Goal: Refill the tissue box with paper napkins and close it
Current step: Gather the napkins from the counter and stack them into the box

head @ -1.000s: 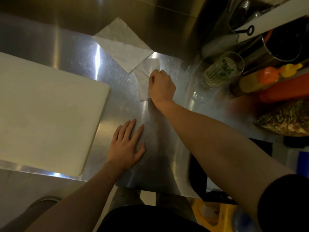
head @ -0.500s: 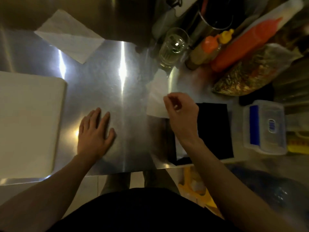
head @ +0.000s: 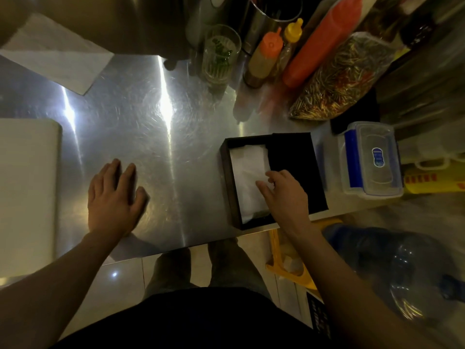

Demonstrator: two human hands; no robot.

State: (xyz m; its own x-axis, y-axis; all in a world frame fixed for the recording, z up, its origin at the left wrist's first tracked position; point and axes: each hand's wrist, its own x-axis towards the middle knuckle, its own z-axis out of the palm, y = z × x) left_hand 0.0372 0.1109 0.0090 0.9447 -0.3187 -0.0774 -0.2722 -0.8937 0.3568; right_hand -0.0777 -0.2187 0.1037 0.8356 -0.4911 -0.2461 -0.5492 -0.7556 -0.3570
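R hand (head: 284, 195) is over the black tissue box (head: 227, 182) at the desk's (head: 156, 147) near edge, thumb & forefinger pinching the white napkin (head: 247, 167) lying inside, left half. Box's right half is under a dark lid (head: 294, 152). L hand (head: 113, 197) lies flat on the desk, fingers straight, holding nothing. Spare napkin (head: 57, 59) sits far left, well apart from the box.

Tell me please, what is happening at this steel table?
A person is refilling a black tissue box. The right hand reaches into it, fingers on the white napkin inside; whether they pinch it is unclear. The left hand lies flat on the steel table. The lid covers only the box's right part.
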